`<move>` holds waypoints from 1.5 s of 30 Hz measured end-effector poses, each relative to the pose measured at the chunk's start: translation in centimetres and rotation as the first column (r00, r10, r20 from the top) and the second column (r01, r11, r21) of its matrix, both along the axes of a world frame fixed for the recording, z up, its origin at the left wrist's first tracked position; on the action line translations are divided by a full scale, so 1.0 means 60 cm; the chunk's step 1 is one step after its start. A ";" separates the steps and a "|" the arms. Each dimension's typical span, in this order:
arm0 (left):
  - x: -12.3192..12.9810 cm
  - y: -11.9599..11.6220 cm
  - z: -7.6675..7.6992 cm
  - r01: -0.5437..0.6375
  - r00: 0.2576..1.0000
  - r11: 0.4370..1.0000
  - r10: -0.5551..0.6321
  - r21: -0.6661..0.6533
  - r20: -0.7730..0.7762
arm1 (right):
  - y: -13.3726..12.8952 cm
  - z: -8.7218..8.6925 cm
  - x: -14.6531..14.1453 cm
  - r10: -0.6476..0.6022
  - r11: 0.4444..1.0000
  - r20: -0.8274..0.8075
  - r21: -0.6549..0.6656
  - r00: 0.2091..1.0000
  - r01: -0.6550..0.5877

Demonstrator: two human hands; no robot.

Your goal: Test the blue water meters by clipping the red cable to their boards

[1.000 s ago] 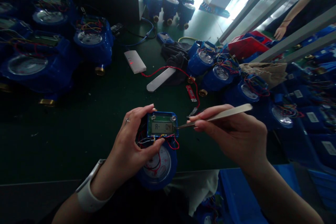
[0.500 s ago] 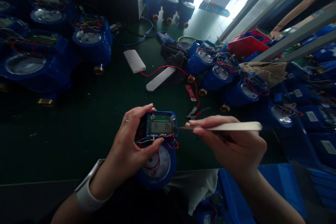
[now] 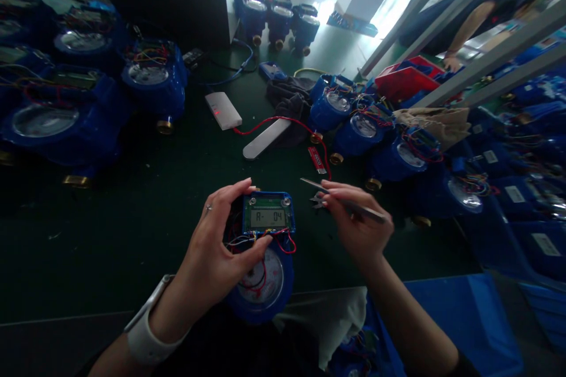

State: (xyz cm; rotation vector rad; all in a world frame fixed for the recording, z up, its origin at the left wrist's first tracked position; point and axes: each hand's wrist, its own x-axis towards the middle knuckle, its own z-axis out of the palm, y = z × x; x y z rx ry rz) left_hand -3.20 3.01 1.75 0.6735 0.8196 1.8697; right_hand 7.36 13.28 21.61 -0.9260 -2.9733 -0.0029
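My left hand (image 3: pixel 221 241) grips the display module (image 3: pixel 269 212) of a blue water meter (image 3: pixel 276 280), thumb at its lower edge and fingers at the upper left. Its small LCD reads "A- 04", and red, yellow and white wires come out below the screen. The round dial lies nearest my body, partly covered by the thumb. To the right, my right hand (image 3: pixel 360 224) pinches a pair of metal tweezers (image 3: pixel 354 205), tips pointing up and left, apart from the module. Partly behind that hand are small cutters (image 3: pixel 317 201) on the green table (image 3: pixel 177 218).
A white box (image 3: pixel 223 111) with a lit red light trails a red cable (image 3: pixel 269 121). Nearby lie a flat grey bar (image 3: pixel 265 138) and a red label piece (image 3: pixel 317 160). More water meters (image 3: pixel 365 129) stand right, left and behind. Another person's arm (image 3: pixel 469 32) reaches past a red bin (image 3: pixel 407 79).
My right hand has drawn the tweezers away from the display module's right edge and turned them, tips now up and left. The white box's red light has come on. The left hand keeps its grip.
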 end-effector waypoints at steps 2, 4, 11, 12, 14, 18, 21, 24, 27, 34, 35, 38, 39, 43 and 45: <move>0.003 0.000 0.000 -0.012 1.000 1.000 0.012 -0.007 -0.004 | 0.006 -0.010 0.021 0.064 0.998 0.192 -0.038 0.979 -0.057; 0.007 0.000 -0.001 -0.020 1.000 0.999 0.020 -0.026 -0.017 | 0.007 -0.019 0.040 0.095 0.995 0.329 -0.039 0.940 -0.086; 0.016 0.002 -0.002 -0.033 0.999 0.998 0.031 -0.058 -0.024 | 0.038 0.004 0.069 -0.249 0.962 0.432 0.214 0.867 0.170; 0.017 0.003 -0.003 -0.035 0.999 0.998 0.034 -0.057 -0.019 | 0.051 0.012 0.070 -0.373 0.919 0.386 0.282 0.844 0.277; 0.021 0.004 -0.004 -0.059 0.998 0.997 0.059 -0.052 -0.012 | 0.080 0.025 0.070 -0.600 0.794 0.314 0.348 0.736 0.498; 0.025 0.006 -0.005 -0.087 0.996 0.995 0.087 -0.048 0.003 | 0.121 0.028 0.067 -0.826 0.559 0.265 0.269 0.498 0.784; 0.022 0.007 -0.003 -0.067 0.998 0.997 0.067 -0.029 -0.009 | 0.114 0.019 0.051 -0.858 0.496 0.189 0.063 0.477 0.866; 0.019 0.007 -0.001 -0.073 0.997 0.997 0.073 -0.021 -0.008 | 0.087 0.015 0.020 -0.866 0.453 0.122 -0.214 0.484 0.865; 0.020 0.005 -0.002 -0.092 0.996 0.996 0.092 -0.017 -0.011 | 0.060 0.015 -0.016 -0.880 0.402 0.079 -0.402 0.468 0.823; 0.023 0.004 -0.002 -0.068 0.998 0.998 0.068 -0.009 0.011 | 0.018 0.023 -0.058 -0.844 0.335 0.126 -0.635 0.521 0.696; 0.022 0.004 -0.001 -0.071 0.997 0.997 0.071 -0.008 0.014 | 0.014 0.024 -0.061 -0.822 0.342 0.139 -0.654 0.552 0.675; 0.022 0.005 0.000 -0.073 0.997 0.997 0.073 -0.008 0.023 | 0.002 0.027 -0.070 -0.694 0.426 0.173 -0.685 0.699 0.591; 0.022 0.005 0.001 -0.068 0.997 0.998 0.069 -0.010 0.024 | -0.001 0.027 -0.073 -0.638 0.478 0.173 -0.676 0.751 0.562; 0.024 0.005 0.002 -0.078 0.996 0.997 0.079 -0.009 0.040 | -0.016 0.024 -0.084 -0.466 0.691 0.182 -0.537 0.866 0.484; 0.023 0.005 0.002 -0.081 0.996 0.997 0.081 0.000 0.040 | -0.024 0.025 -0.086 -0.403 0.751 0.223 -0.473 0.888 0.460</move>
